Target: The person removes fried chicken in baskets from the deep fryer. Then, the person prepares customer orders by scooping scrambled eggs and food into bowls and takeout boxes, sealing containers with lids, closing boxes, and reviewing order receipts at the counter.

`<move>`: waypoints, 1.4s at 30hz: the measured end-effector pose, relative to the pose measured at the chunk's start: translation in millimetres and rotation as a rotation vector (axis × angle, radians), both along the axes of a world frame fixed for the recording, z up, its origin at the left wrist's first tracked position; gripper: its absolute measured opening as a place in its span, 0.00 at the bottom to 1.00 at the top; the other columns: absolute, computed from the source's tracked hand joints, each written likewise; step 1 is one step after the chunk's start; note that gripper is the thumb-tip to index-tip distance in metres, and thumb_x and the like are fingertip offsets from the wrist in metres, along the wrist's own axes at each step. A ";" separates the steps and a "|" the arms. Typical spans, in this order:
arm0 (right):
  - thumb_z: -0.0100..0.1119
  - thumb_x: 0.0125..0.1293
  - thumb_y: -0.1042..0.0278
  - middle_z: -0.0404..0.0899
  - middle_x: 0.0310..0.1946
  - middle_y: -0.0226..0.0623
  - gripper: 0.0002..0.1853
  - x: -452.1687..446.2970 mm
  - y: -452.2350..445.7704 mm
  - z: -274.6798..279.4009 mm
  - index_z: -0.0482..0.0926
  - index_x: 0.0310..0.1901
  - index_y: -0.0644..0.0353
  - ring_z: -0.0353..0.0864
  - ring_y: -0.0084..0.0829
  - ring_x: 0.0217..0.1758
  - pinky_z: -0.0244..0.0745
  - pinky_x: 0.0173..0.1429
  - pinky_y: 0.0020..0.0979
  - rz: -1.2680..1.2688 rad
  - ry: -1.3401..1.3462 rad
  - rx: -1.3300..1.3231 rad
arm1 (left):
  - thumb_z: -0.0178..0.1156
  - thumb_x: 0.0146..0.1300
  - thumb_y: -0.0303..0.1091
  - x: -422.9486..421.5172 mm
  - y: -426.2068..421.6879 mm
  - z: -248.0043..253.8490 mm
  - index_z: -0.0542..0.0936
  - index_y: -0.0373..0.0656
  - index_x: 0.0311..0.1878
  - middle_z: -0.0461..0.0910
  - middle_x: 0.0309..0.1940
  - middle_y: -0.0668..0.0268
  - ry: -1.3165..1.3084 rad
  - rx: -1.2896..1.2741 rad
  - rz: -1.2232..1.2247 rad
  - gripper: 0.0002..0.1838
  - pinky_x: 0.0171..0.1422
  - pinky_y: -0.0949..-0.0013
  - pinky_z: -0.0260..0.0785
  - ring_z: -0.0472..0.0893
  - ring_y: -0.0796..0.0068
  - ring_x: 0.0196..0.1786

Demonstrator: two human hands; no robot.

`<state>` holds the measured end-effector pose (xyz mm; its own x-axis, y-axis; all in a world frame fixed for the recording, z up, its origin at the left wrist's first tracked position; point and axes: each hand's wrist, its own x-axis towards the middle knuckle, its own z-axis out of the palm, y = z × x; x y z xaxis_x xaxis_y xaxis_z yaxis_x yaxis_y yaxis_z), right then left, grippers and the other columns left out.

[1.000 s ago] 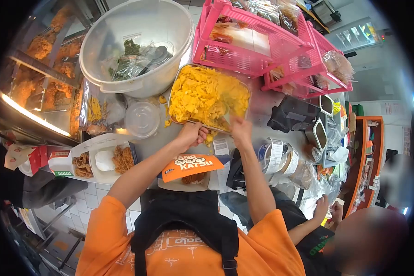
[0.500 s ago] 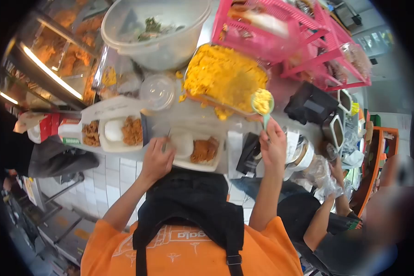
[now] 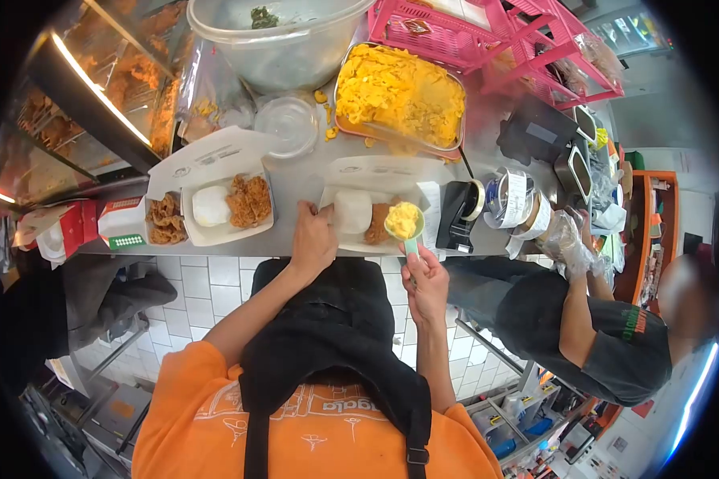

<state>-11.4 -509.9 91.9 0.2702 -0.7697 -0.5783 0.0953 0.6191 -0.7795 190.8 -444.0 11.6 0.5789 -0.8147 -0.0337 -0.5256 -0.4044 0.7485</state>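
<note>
My right hand (image 3: pixel 428 286) is closed round the handle of a pale green spoon (image 3: pixel 412 247). A heap of yellow scrambled egg (image 3: pixel 403 219) fills the spoon, which is over the right part of an open paper food box (image 3: pixel 383 168). Inside that box are a white mound of rice (image 3: pixel 351 211) and a brown fried piece (image 3: pixel 377 227), partly hidden by the spoon. My left hand (image 3: pixel 313 238) grips the box's left edge with its fingertips. Beyond the box stands a tray (image 3: pixel 455 152) of yellow egg (image 3: pixel 391 92).
Left of my hand is another open box (image 3: pixel 208 152) with rice and fried chicken. A clear lid (image 3: pixel 286 126), a large plastic tub (image 3: pixel 287 64) and pink baskets (image 3: pixel 435 40) stand behind. A black tape dispenser (image 3: pixel 458 215) sits at right, near a co-worker (image 3: pixel 559 319) handling plastic bags.
My right hand has brought the loaded spoon from the egg tray toward me and left, over the box. My left hand stays at the box's left edge. The camera view has shifted.
</note>
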 end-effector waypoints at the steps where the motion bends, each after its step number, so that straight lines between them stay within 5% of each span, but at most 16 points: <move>1: 0.62 0.71 0.73 0.84 0.50 0.45 0.22 5.7 3.7 -1.2 0.71 0.63 0.72 0.72 0.15 0.29 0.58 0.23 0.14 -0.007 0.017 -0.013 | 0.51 0.59 0.21 -0.9 -0.9 -3.7 0.81 0.33 0.49 0.69 0.48 0.41 0.004 0.011 -0.001 0.16 0.54 0.50 0.72 0.77 0.39 0.46; 9: 0.63 0.70 0.72 0.87 0.45 0.38 0.17 6.2 22.8 -37.8 0.77 0.58 0.68 0.75 0.15 0.28 0.63 0.25 0.18 -0.043 0.045 -0.157 | 0.50 0.64 0.23 7.2 3.5 -3.8 0.80 0.36 0.50 0.70 0.48 0.41 0.119 0.032 -0.030 0.14 0.54 0.47 0.72 0.78 0.36 0.45; 11: 0.63 0.68 0.75 0.87 0.47 0.37 0.16 5.4 30.5 -51.5 0.79 0.57 0.64 0.79 0.22 0.27 0.72 0.28 0.26 0.160 0.641 -0.723 | 0.50 0.67 0.26 4.7 3.9 -0.9 0.78 0.37 0.54 0.70 0.49 0.41 0.105 0.040 -0.024 0.14 0.53 0.46 0.72 0.78 0.35 0.46; 12: 0.63 0.68 0.75 0.87 0.47 0.37 0.16 -0.6 31.5 -58.6 0.79 0.57 0.64 0.79 0.22 0.27 0.72 0.28 0.26 0.159 0.638 -0.727 | 0.50 0.67 0.26 3.8 4.5 0.5 0.78 0.37 0.54 0.70 0.49 0.41 0.102 0.037 -0.022 0.14 0.53 0.46 0.72 0.78 0.35 0.46; 14: 0.63 0.65 0.78 0.88 0.46 0.38 0.15 -7.5 29.3 -63.3 0.82 0.54 0.59 0.82 0.31 0.28 0.78 0.35 0.32 0.459 0.933 -1.399 | 0.51 0.69 0.28 2.4 6.4 3.7 0.75 0.38 0.59 0.70 0.50 0.40 0.122 0.084 -0.052 0.17 0.53 0.45 0.72 0.78 0.34 0.47; 16: 0.62 0.63 0.80 0.87 0.44 0.41 0.17 -5.4 25.6 -64.9 0.83 0.54 0.58 0.83 0.37 0.29 0.79 0.36 0.34 0.372 0.866 -1.392 | 0.51 0.69 0.28 4.3 7.6 5.2 0.74 0.39 0.61 0.70 0.50 0.38 0.122 0.077 -0.078 0.18 0.53 0.45 0.72 0.78 0.34 0.47; 19: 0.61 0.66 0.79 0.89 0.39 0.39 0.15 -9.9 21.3 -55.5 0.83 0.55 0.61 0.82 0.30 0.26 0.77 0.33 0.32 0.393 0.806 -1.281 | 0.51 0.69 0.29 3.0 14.8 18.0 0.74 0.39 0.60 0.72 0.49 0.39 0.110 0.116 -0.136 0.18 0.53 0.46 0.73 0.79 0.35 0.48; 21: 0.61 0.70 0.75 0.88 0.36 0.35 0.15 -12.7 9.1 -46.7 0.81 0.56 0.65 0.79 0.22 0.26 0.72 0.29 0.27 0.098 0.426 -0.529 | 0.52 0.70 0.30 9.9 19.6 39.0 0.76 0.38 0.59 0.74 0.49 0.41 0.086 0.140 -0.163 0.16 0.53 0.47 0.73 0.79 0.37 0.47; 24: 0.62 0.71 0.69 0.82 0.26 0.29 0.15 -4.1 -41.6 12.7 0.80 0.55 0.69 0.73 0.15 0.22 0.60 0.25 0.16 -0.235 -0.019 -0.245 | 0.54 0.70 0.33 35.4 10.5 91.3 0.82 0.40 0.53 0.81 0.43 0.50 0.089 0.081 -0.332 0.14 0.53 0.53 0.73 0.81 0.48 0.47; 26: 0.61 0.72 0.67 0.83 0.26 0.28 0.16 3.3 -103.7 26.9 0.80 0.56 0.67 0.74 0.15 0.22 0.62 0.25 0.17 -0.153 0.016 -0.425 | 0.54 0.70 0.34 59.0 -28.7 143.3 0.84 0.38 0.45 0.84 0.36 0.57 0.105 -0.196 -0.165 0.12 0.51 0.57 0.74 0.83 0.52 0.42; 28: 0.63 0.70 0.66 0.85 0.26 0.37 0.21 23.1 -180.8 34.8 0.77 0.63 0.62 0.79 0.23 0.23 0.71 0.29 0.27 0.231 0.537 -0.855 | 0.53 0.69 0.33 85.5 -84.9 168.9 0.84 0.36 0.42 0.85 0.34 0.53 0.217 -0.177 -0.064 0.12 0.48 0.60 0.75 0.83 0.48 0.38; 30: 0.61 0.66 0.70 0.85 0.27 0.45 0.16 54.2 -252.0 0.9 0.81 0.55 0.61 0.84 0.37 0.25 0.76 0.32 0.32 0.379 0.618 -1.567 | 0.54 0.67 0.32 117.2 -136.5 133.8 0.82 0.33 0.37 0.84 0.35 0.49 -0.088 0.125 -0.118 0.12 0.47 0.57 0.76 0.83 0.46 0.39; 34: 0.57 0.62 0.74 0.83 0.26 0.49 0.07 101.4 -288.6 -35.2 0.83 0.38 0.63 0.85 0.48 0.28 0.80 0.35 0.38 0.699 1.062 -1.624 | 0.59 0.63 0.31 146.9 -185.3 26.6 0.83 0.30 0.37 0.84 0.40 0.47 -0.426 0.367 -0.255 0.11 0.44 0.48 0.76 0.84 0.41 0.40; 37: 0.54 0.58 0.76 0.81 0.23 0.48 0.06 112.8 -290.2 -63.2 0.80 0.27 0.63 0.84 0.50 0.29 0.80 0.39 0.44 0.962 1.213 -1.571 | 0.62 0.59 0.30 153.4 -185.9 -6.1 0.82 0.28 0.32 0.84 0.35 0.44 -0.222 0.313 -0.070 0.11 0.46 0.48 0.77 0.84 0.39 0.39; 40: 0.55 0.56 0.76 0.80 0.22 0.49 0.06 107.3 -300.2 -85.2 0.82 0.26 0.62 0.84 0.51 0.30 0.79 0.41 0.47 1.006 0.905 -1.703 | 0.62 0.58 0.28 154.8 -185.0 8.2 0.82 0.28 0.29 0.83 0.31 0.42 -0.185 0.125 -0.249 0.10 0.45 0.52 0.79 0.85 0.41 0.38; 42: 0.55 0.55 0.77 0.83 0.26 0.52 0.07 106.1 -294.4 -53.8 0.81 0.24 0.62 0.83 0.52 0.31 0.79 0.41 0.47 1.150 0.934 -1.484 | 0.60 0.58 0.27 142.8 -183.3 17.9 0.81 0.27 0.28 0.83 0.32 0.41 0.211 0.151 0.070 0.09 0.42 0.56 0.80 0.86 0.43 0.36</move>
<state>94.7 -804.3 38.2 0.9116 -0.4086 -0.0440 -0.4086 -0.8896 -0.2043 333.6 -627.3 29.5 0.6012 -0.7495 -0.2773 -0.3312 -0.5495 0.7670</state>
